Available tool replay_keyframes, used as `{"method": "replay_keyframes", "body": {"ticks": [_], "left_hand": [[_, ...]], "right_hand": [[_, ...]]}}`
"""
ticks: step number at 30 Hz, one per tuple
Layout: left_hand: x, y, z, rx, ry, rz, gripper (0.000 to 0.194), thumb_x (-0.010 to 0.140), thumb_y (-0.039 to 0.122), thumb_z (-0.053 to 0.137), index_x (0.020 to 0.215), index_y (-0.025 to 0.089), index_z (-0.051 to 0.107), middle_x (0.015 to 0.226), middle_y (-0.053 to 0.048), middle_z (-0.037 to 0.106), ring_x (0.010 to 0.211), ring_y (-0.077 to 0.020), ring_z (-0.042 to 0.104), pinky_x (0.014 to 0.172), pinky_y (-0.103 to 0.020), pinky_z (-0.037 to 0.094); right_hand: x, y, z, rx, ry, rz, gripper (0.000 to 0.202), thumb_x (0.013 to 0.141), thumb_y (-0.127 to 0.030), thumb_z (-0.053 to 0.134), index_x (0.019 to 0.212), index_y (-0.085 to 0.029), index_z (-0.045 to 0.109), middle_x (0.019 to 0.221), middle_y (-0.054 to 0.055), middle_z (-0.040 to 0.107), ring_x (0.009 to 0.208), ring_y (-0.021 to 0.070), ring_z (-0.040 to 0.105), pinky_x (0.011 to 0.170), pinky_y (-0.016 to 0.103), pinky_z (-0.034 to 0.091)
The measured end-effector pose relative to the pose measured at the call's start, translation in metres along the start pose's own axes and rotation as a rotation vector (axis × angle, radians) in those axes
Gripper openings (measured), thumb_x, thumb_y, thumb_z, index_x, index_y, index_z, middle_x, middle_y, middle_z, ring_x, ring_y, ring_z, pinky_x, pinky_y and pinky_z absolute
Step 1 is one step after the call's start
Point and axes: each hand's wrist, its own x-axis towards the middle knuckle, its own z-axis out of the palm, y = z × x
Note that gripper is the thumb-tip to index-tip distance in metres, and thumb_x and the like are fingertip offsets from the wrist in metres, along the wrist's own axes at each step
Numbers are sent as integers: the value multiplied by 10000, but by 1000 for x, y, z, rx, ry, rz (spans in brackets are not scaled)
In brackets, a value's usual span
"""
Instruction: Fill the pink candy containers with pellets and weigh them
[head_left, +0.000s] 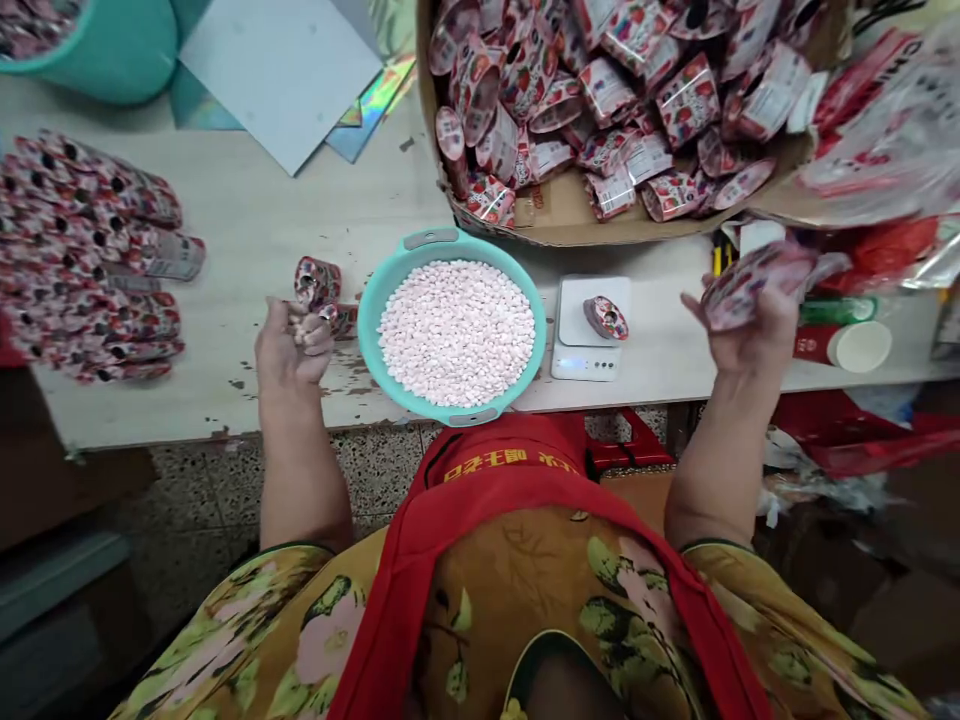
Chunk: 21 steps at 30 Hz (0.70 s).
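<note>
My left hand (296,345) is closed with curled fingers left of the teal basin (367,350), beside small red-patterned packs (317,283); what it holds, if anything, is hidden. Pale pink candies (457,330) fill the basin. Over the table's right part, my right hand (754,330) grips a red-and-pink printed pouch (761,285), blurred by motion. Between the basin and that hand, one small pack (606,318) lies on the white scale (574,315), whose display is lit.
A cardboard box (555,235) full of printed packs stands at the back. Many packs (90,260) are stacked at the left, below a teal bucket (127,50). White sheets (277,70) lie behind. A paper cup (859,347) and plastic bags (892,130) are at the right.
</note>
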Motion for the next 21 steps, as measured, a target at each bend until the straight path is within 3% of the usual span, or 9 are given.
{"method": "replay_keyframes", "body": {"ticks": [2,5,8,10,13,15,17,19,21], "left_hand": [[-11,15,34,-74,-55,-30,376,1021,534,431,837,206,423,590,45,309,527,-75,195,474,-197,141],[-24,33,108,-102,-318,-43,253,829,344,729,888,196,533,660,49,461,502,-46,268,451,-204,119],[-35,39,189,20,-573,-34,312,790,417,741,786,173,546,619,45,458,463,-41,282,446,-211,112],[-42,35,236,173,-673,86,351,858,467,660,716,167,546,574,39,444,470,-57,325,462,-212,186],[-49,24,293,555,-729,448,242,897,398,643,821,169,658,675,-8,603,625,-121,530,601,-232,366],[-51,16,322,866,-737,664,155,903,313,655,1014,218,708,869,-46,712,793,-182,635,711,-269,418],[-52,11,344,1123,-756,802,238,946,222,575,1148,246,699,1049,-101,736,907,-230,679,764,-308,433],[-52,12,356,1278,-760,872,311,980,156,460,1179,211,692,1144,-162,721,967,-263,695,776,-334,440],[-52,21,355,1338,-680,880,326,1002,175,411,1168,179,691,1150,-190,718,981,-281,700,762,-340,442]], "right_hand": [[-51,18,-11,188,-4,168,771,734,-806,598,1338,-333,522,1357,100,603,1074,275,653,783,430,549],[-107,49,-14,267,50,302,805,747,-903,467,1296,-323,567,1198,107,664,947,266,649,669,368,507],[-144,75,-5,275,61,376,799,764,-925,399,1250,-323,595,1057,79,687,823,227,631,634,338,490],[-160,87,4,289,72,403,729,748,-879,503,1206,-322,609,993,45,687,791,206,632,649,333,511],[-170,101,15,372,203,414,652,608,-679,791,1094,-280,620,966,15,686,817,181,651,748,335,553],[-169,106,19,407,295,401,648,536,-552,869,1045,-250,607,982,17,686,845,173,656,818,349,561],[-160,109,21,375,350,356,657,532,-507,872,1059,-231,591,1021,36,685,886,182,656,867,377,560],[-144,109,23,270,398,281,687,546,-492,856,1109,-214,578,1092,68,674,954,201,652,914,407,553],[-121,105,30,125,421,204,713,558,-481,838,1153,-195,568,1164,103,652,1022,221,641,951,414,544]]}}
